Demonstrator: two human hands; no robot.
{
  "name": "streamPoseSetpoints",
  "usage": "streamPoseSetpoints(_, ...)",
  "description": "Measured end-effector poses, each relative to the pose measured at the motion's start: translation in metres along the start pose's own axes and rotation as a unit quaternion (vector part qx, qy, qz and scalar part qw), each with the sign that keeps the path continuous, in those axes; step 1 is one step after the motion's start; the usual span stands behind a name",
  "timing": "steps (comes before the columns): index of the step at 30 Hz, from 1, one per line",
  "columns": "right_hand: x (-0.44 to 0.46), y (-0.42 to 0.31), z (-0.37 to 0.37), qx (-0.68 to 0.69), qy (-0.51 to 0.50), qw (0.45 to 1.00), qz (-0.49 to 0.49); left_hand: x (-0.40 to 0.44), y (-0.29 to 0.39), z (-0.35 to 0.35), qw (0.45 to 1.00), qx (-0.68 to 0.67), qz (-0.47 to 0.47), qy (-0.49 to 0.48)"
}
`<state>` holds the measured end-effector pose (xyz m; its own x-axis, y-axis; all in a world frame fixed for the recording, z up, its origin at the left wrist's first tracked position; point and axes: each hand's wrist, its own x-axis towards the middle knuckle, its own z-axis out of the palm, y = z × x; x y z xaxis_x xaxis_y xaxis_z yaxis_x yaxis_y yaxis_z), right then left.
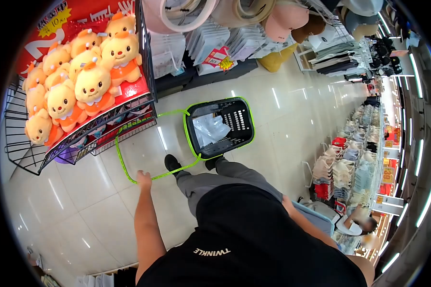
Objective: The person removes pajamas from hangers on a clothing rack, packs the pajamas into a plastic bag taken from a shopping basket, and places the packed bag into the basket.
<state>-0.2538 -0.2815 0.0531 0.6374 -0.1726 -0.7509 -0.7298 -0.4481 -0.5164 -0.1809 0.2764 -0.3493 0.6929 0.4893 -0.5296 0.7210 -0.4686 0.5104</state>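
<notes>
- Left hand grasps the green handle of the shopping basket
- Plastic bag inside basket
- Plush toys left of basket
- Right hand: cannot tell its state

We find the basket in the middle, directly before the wearer's shoes, with plastic packaging lying inside, mostly in its left part. We note its handle extending out to the left, toward a wire rack. In that rack, at front left, plush toys sit massed together. Straight ahead, beyond the basket, we record caps above rows of packets, with a price sign before the packets. To our right stand garment racks; we observe another person beside them, at lower right.
</notes>
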Motion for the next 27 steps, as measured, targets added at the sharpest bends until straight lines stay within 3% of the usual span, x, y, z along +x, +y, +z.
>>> streamPoseSetpoints(3,-0.029,-0.009,-0.003,-0.084,0.062,0.991,0.079,0.03,-0.028,-0.02,0.992,0.037,-0.088,0.078)
streamPoseSetpoints(5,-0.041,0.011,-0.013,-0.115,0.088,0.988,0.056,0.049,-0.04,-0.039,0.989,0.074,-0.107,0.075)
streamPoseSetpoints(7,-0.05,-0.006,-0.007,-0.151,0.133,0.979,0.043,0.06,-0.053,-0.043,0.983,0.042,-0.106,0.147)
streamPoseSetpoints(9,-0.057,-0.046,0.007,-0.181,0.138,0.972,0.063,0.074,-0.062,-0.037,0.986,0.022,-0.117,0.113)
streamPoseSetpoints(13,-0.051,-0.053,0.002,-0.24,0.109,0.962,0.076,0.106,-0.088,-0.011,0.992,-0.045,-0.107,0.05)
streamPoseSetpoints(15,-0.055,-0.077,0.006,-0.343,0.084,0.93,0.101,0.118,-0.095,-0.006,0.991,-0.029,-0.124,0.035)
streamPoseSetpoints(18,-0.061,-0.084,0.019,-0.297,0.119,0.944,0.085,0.121,-0.102,-0.003,0.989,0.027,-0.148,0.01)
streamPoseSetpoints(23,-0.056,-0.027,0.002,-0.25,0.125,0.956,0.084,0.1,-0.116,-0.01,0.987,0.098,-0.12,-0.045)
streamPoseSetpoints(25,-0.054,-0.013,-0.002,-0.213,0.122,0.967,0.07,0.072,-0.096,-0.028,0.988,0.027,-0.112,-0.103)
streamPoseSetpoints(26,-0.051,-0.007,-0.004,-0.232,0.117,0.964,0.06,0.062,-0.093,-0.024,0.995,0.012,-0.066,-0.068)
streamPoseSetpoints(27,-0.048,-0.005,-0.005,-0.251,0.11,0.96,0.051,0.051,-0.084,-0.028,0.983,-0.109,-0.103,-0.106)
